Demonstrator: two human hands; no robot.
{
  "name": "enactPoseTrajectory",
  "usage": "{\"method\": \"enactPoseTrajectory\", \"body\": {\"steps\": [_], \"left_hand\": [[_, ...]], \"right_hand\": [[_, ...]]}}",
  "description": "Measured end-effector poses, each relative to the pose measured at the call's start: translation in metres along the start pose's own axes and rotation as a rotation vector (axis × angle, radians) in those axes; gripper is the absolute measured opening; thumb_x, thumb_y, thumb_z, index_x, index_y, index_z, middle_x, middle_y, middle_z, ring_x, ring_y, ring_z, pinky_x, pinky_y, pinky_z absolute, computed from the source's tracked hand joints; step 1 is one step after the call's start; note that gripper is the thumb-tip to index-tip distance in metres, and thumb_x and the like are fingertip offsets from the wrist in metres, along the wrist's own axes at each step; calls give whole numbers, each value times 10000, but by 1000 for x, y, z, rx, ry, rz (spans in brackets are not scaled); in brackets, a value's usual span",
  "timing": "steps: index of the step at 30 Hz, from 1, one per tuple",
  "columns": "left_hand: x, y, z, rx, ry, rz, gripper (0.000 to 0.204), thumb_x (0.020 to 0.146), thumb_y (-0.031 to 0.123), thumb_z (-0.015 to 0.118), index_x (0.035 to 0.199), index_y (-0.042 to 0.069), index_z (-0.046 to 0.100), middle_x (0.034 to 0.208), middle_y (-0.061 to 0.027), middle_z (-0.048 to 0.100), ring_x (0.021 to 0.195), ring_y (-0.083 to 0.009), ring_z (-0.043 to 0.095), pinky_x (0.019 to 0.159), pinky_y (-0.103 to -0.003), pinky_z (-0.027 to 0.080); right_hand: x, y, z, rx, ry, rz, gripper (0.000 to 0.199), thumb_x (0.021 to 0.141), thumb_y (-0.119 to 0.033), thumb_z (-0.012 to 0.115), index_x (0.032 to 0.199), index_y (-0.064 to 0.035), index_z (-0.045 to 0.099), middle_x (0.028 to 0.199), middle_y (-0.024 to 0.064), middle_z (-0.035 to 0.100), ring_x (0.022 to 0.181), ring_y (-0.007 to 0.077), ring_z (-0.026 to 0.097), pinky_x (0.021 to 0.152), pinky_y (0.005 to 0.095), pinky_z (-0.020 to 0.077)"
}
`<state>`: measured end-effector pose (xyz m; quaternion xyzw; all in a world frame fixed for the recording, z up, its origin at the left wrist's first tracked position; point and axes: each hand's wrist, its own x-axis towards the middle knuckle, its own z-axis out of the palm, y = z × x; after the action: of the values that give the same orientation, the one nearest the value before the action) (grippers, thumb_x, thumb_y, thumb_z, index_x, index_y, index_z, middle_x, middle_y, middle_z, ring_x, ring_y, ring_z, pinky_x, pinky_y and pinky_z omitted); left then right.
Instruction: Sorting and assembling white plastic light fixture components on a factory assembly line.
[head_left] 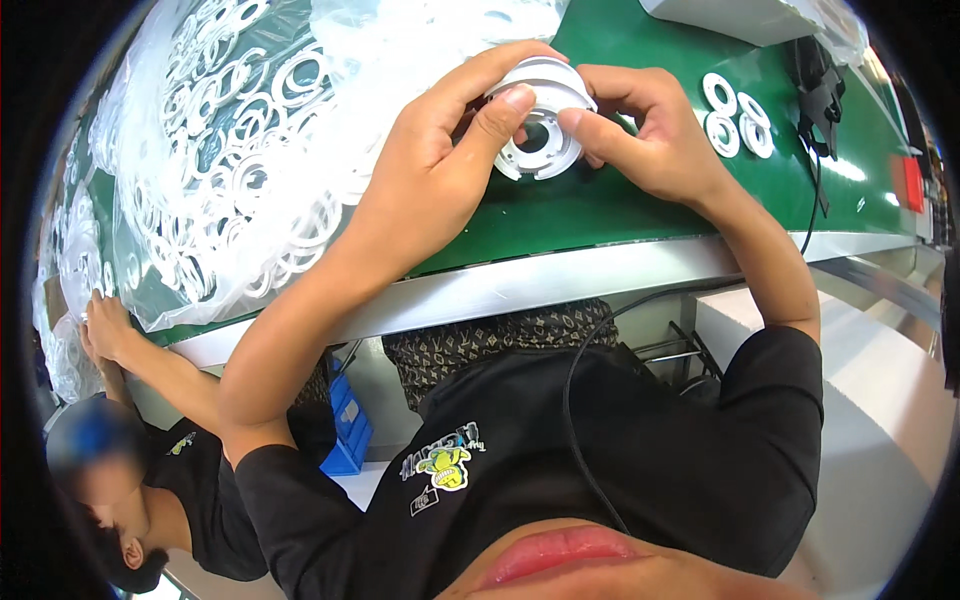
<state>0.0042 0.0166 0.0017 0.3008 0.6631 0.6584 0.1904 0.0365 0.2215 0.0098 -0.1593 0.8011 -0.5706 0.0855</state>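
Note:
Above the green tabletop, a white round plastic housing point(541, 92) with a central hole and notched rim is held between both hands. My left hand point(455, 130) grips its left side, thumb pressed on the front face. On the other side, my right hand point(640, 130) pinches the housing's right edge between thumb and curled fingers. What lies behind the part is hidden by the fingers. To the right of my right hand, a small group of white rings point(722, 134) rests on the table.
Clear plastic bags point(345, 110) full of loose white rings point(250, 180) spread over the left. A black device with a cable point(818, 100) lies at the right, near a white box point(735, 20). The table has a metal front edge point(480, 300). At far left, a co-worker's hands point(105, 325) handle bagged parts.

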Motion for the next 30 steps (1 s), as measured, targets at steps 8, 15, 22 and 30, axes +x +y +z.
{"method": "enactPoseTrajectory", "body": {"steps": [8,15,22,30], "left_hand": [[3,-13,7,-72,58,51,285,958,175,495,1183,14,563,1001,-52,612,817,-104,533,769,-245,458],[2,-12,2,-114,13,-23,329,971,187,494,1243,6,537,1150,-74,592,1035,-116,552,888,-245,447],[1,-8,1,-164,9,-42,338,969,187,501,1236,-16,539,1099,-77,616,1021,-118,559,912,-253,435],[8,-4,-3,-385,277,-30,313,907,199,619,1109,-39,593,901,-69,657,826,-101,593,763,-225,474]], "right_hand": [[2,6,5,73,22,74,269,886,-240,613,964,15,648,700,-14,575,613,35,478,526,201,369],[0,-3,8,-16,46,62,249,909,-232,579,945,7,641,694,-20,581,605,36,486,534,210,385],[-1,-6,10,16,33,82,254,919,-250,568,950,-5,626,698,-17,584,589,44,515,520,200,401],[7,-3,9,353,148,35,255,932,-204,550,1016,30,607,764,83,641,602,108,584,517,219,439]]}}
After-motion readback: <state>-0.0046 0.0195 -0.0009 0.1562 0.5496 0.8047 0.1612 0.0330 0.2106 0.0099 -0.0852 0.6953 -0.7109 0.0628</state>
